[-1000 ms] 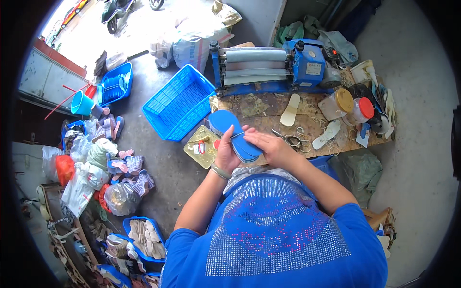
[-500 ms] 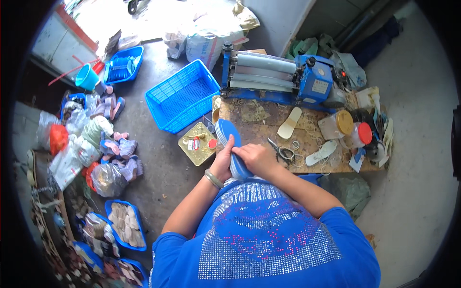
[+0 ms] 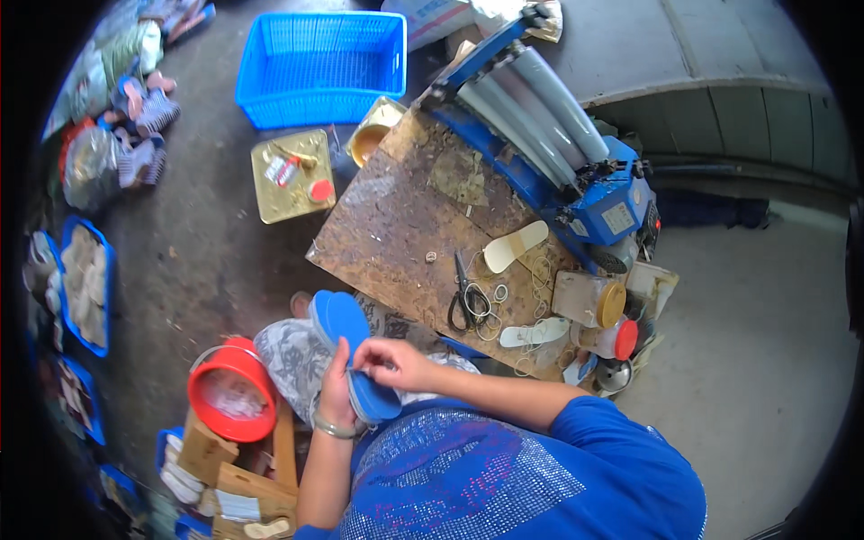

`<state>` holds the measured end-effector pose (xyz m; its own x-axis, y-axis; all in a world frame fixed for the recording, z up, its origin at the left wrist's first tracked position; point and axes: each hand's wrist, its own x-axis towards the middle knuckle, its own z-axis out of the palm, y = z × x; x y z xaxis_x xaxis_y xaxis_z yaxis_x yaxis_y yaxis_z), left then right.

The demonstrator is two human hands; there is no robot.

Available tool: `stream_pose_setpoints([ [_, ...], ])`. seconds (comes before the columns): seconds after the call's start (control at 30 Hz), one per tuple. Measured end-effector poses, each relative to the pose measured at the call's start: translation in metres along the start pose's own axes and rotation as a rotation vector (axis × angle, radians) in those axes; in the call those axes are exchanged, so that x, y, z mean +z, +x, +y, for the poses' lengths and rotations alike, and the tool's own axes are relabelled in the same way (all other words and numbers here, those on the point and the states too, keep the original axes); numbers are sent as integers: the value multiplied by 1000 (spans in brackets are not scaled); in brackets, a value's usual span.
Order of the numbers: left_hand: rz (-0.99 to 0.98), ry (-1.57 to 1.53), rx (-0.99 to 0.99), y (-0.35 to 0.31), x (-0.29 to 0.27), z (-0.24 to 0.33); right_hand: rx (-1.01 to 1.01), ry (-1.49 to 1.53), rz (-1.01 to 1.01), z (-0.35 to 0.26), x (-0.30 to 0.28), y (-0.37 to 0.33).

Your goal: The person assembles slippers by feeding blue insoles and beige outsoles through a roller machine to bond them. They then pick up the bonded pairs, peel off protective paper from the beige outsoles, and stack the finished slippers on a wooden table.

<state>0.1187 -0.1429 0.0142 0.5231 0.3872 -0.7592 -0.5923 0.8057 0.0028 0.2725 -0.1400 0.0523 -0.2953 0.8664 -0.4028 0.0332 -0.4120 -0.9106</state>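
Over my lap I have a stack of blue insoles (image 3: 342,322), its blue face up and paler edges showing along the side. My left hand (image 3: 337,392) is closed around the stack's middle, thumb on top. Against the same middle part rests my right hand (image 3: 394,365), its fingers curled and pinched together. Whatever lies between those fingertips is too small to make out. To the right on the wooden table (image 3: 369,229) lie black scissors (image 3: 464,301), pale elastic bands (image 3: 493,310), a cream insole (image 3: 517,247) and a white insole (image 3: 535,332).
A blue roller machine (image 3: 603,211) stands on the table's far side. Lidded jars (image 3: 589,299) crowd its right edge. On the floor are a blue basket (image 3: 322,108), a gold tin (image 3: 274,202), a red bucket (image 3: 225,423) beside wooden pieces (image 3: 243,481), and trays at left.
My view and body have turned left, bringing the red bucket into sight. The insole stack has moved away from the table's edge to over my lap, still in my left hand.
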Motion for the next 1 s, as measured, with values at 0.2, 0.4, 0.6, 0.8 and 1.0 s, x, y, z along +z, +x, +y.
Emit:
stream_pose_setpoints([
  [0.2, 322, -8, 91, 32, -100, -33, 204, -173, -176, 92, 32, -4],
  [0.4, 343, -167, 4, 64, -185, -66, 211, -375, -259, 163, 50, -1],
  [0.6, 368, -283, -88, 90, -227, -98, 270, -377, -272, 203, 53, -1],
  [0.8, 450, -255, -50, 94, -233, -95, 327, -269, -235, 212, 62, 1],
  [1.0, 506, -316, -25, 90, -234, -85, 318, -340, -405, 185, 65, 7],
])
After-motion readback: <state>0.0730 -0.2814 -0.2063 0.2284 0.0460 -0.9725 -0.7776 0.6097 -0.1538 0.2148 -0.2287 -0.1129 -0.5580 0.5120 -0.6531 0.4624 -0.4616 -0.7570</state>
